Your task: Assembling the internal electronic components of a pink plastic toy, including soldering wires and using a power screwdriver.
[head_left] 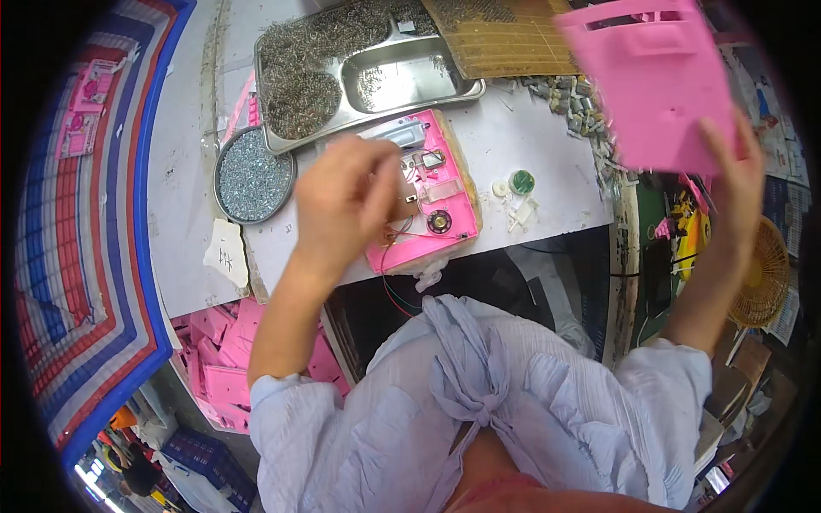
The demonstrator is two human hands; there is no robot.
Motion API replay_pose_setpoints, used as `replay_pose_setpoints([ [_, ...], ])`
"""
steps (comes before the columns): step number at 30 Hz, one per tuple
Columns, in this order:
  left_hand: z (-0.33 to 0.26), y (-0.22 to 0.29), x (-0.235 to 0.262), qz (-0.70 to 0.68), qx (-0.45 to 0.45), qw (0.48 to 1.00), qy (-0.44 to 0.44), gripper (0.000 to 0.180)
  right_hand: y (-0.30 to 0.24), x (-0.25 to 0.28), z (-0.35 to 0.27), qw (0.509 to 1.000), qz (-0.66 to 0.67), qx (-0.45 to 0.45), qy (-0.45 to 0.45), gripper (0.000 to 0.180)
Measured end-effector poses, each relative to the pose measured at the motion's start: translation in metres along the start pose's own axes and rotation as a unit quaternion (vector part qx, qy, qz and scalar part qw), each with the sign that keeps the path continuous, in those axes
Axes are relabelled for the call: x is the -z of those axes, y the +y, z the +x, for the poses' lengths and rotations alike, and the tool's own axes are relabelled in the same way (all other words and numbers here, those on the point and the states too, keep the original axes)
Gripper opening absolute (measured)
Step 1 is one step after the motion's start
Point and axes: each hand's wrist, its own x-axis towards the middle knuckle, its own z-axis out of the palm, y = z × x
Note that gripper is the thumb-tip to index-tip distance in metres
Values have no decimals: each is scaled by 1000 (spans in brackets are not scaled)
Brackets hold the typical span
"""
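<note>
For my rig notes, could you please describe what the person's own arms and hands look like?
Both hands, the left hand and right hand, are bare, without gloves, rings or watch. The forearms are uncovered; pale lilac crinkled fabric sleeves end about the elbows.

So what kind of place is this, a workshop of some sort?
Most likely a small assembly workbench for plastic toys or gadgets: an opened pink casing with wiring and a small speaker, a round dish of tiny screws, and a heap of spare pink shells below the table.

Left hand [346, 201] blurs, perhaps hiding part of the pink housing [432, 201].
</note>
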Motion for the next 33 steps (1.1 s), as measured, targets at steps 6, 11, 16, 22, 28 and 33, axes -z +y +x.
replay_pose_setpoints([
  [6,-35,24,-14,-399,242,884,17,44,10,-186,-92,919,333,-109,-180,48],
  [11,-39,10,-6,-215,260,941,35,78,14,-187,-105,957,121,-86,-251,63],
  [16,-57,1,-6,37,202,978,-24,80,27,-196,-112,955,-130,79,-256,63],
  [22,-66,-15,-2,8,221,975,7,65,35,-211,-104,936,-159,128,-287,60],
  [28,-76,-9,-2,49,238,970,15,61,46,-216,-105,934,-128,210,-258,56],
  [33,-90,-13,-8,49,250,967,15,56,40,-223,-121,918,-201,285,-190,47],
])
